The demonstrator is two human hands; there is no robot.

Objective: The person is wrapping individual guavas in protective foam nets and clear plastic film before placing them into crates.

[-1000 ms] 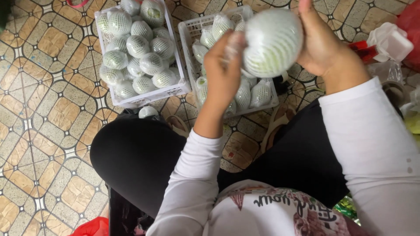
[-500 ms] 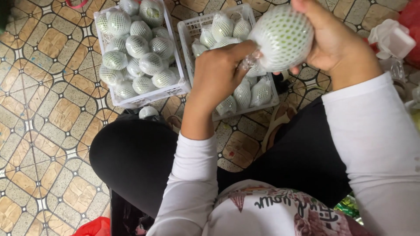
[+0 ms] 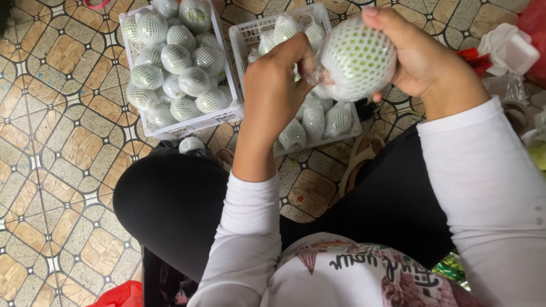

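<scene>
Patterned tile floor [image 3: 62,142] fills the view, brown and grey squares. I'm seated over it, black trousered legs [image 3: 176,204] crossed low, white long sleeves [image 3: 483,187] coming up from the bottom edge.

Two white plastic crates sit side by side on the floor ahead of my knees. Left crate [image 3: 196,122] is packed full of round green fruit in white foam net sleeves, piled above the rim. Right crate [image 3: 242,40] is partly hidden behind my hands; the wrapped fruit in it looks bagged in clear plastic too, and it sits lower than in the left one.

My right hand [image 3: 426,57] cups the fruit I'm working on [image 3: 358,57], a round green one in a white foam net, held up above the right crate; fingers curl over its top and far side, firm grasp. Clear plastic bag film covers it, shiny on the left. My left hand [image 3: 273,85] is clenched on the gathered neck of that bag [image 3: 314,77], just beside the fruit's left side, thumb and fingers pinched together.

One loose netted fruit [image 3: 191,144] lies on the floor, touching my left knee, just below the left crate.

Right edge: crumpled white and clear packaging [image 3: 509,51] and something red [image 3: 475,59] beside it, blurry. Red scrap [image 3: 116,295] at bottom left.
</scene>
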